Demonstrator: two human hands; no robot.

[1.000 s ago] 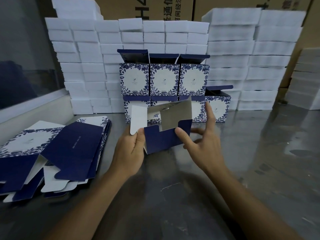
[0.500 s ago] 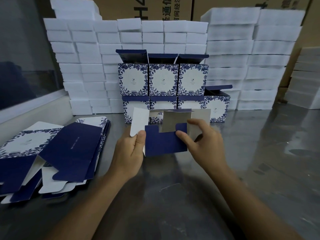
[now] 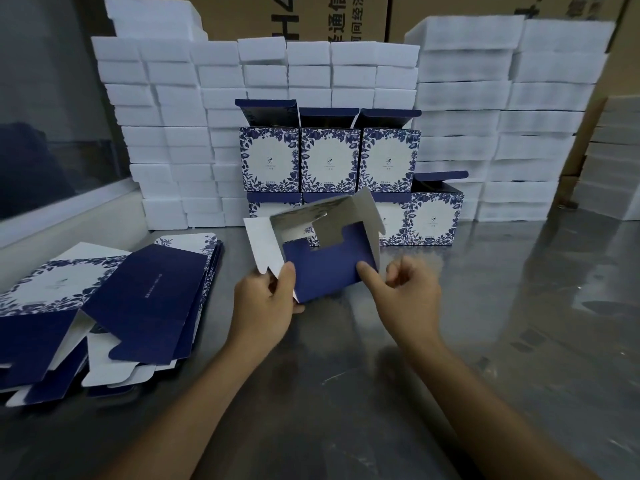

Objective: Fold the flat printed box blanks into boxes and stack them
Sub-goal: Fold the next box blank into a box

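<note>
A half-folded blue and white box point(image 3: 325, 265) is held above the steel table, its open end facing me with the bottom flaps partly folded in. My left hand point(image 3: 266, 306) grips its left corner, thumb on the navy flap. My right hand point(image 3: 401, 292) holds the right side, thumb pressing the navy flap and fingers curled behind. Finished floral boxes point(image 3: 329, 161) stand in two rows behind it with their lids up. A pile of flat blanks point(image 3: 114, 306) lies at the left.
White foam blocks point(image 3: 485, 116) are stacked in walls behind and to both sides of the finished boxes. Brown cartons stand at the back. The steel table point(image 3: 485, 341) stretches to the right. A glass partition runs along the left.
The box has tilted, its right side lifting. My right hand's fingers have come off the upper flap and curled behind the box's right side. My left hand keeps its grip.
</note>
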